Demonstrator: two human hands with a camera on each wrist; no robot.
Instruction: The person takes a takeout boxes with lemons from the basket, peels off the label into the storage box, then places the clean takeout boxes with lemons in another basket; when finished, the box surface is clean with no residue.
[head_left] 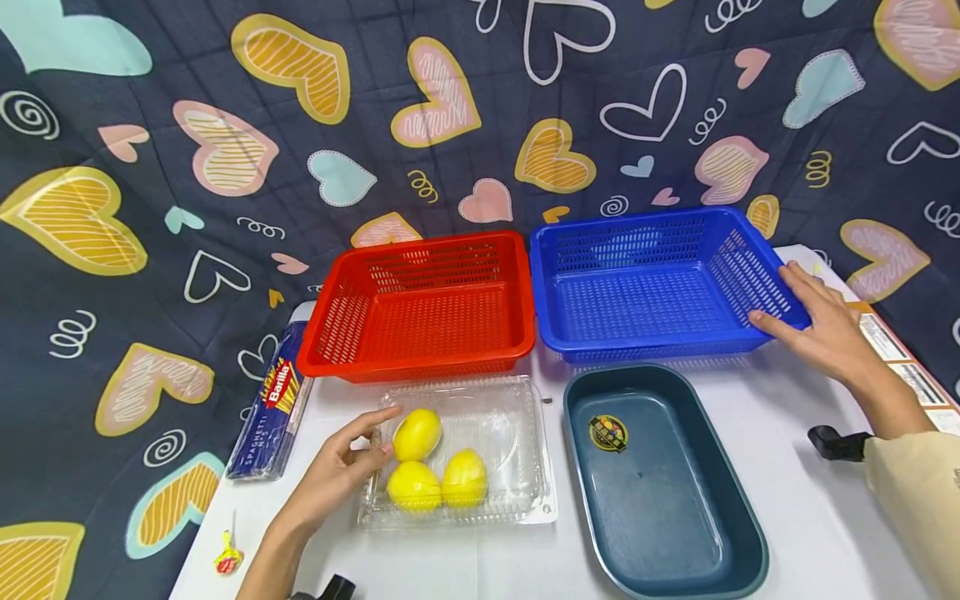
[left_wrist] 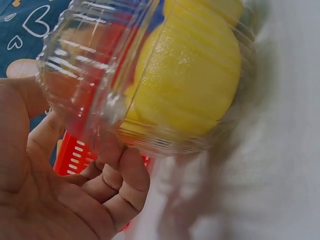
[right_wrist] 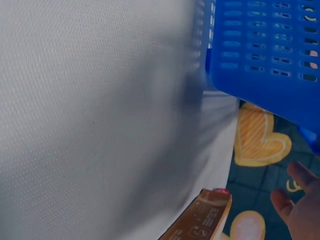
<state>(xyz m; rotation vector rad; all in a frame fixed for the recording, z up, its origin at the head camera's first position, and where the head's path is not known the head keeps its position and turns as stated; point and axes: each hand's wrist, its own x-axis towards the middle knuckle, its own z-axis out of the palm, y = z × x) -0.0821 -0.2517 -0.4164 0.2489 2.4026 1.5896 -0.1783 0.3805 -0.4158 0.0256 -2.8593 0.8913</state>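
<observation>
My left hand [head_left: 341, 467] holds the left edge of a clear plastic clamshell box [head_left: 510, 450], thumb and fingers at its ribbed side. Inside the box sit yellow lemons [head_left: 464, 477], three of them visible in the head view. Up close in the left wrist view, a lemon [left_wrist: 187, 75] shows through the clear wall beside my curled fingers [left_wrist: 132, 180]. At the far right, my right hand [head_left: 828, 333] grips the right rim of a blue perforated basket [head_left: 652, 343], thumb over the front corner. The right wrist view catches only part of that hand, below the basket's corner.
A red basket [head_left: 420, 367] stands left of the blue one. In front of the blue basket lies a dark teal tray [head_left: 652, 500] with a round sticker. A blue spaghetti pack [head_left: 270, 408] and a lollipop [head_left: 228, 556] are at left; a printed carton [head_left: 903, 358] lies far right.
</observation>
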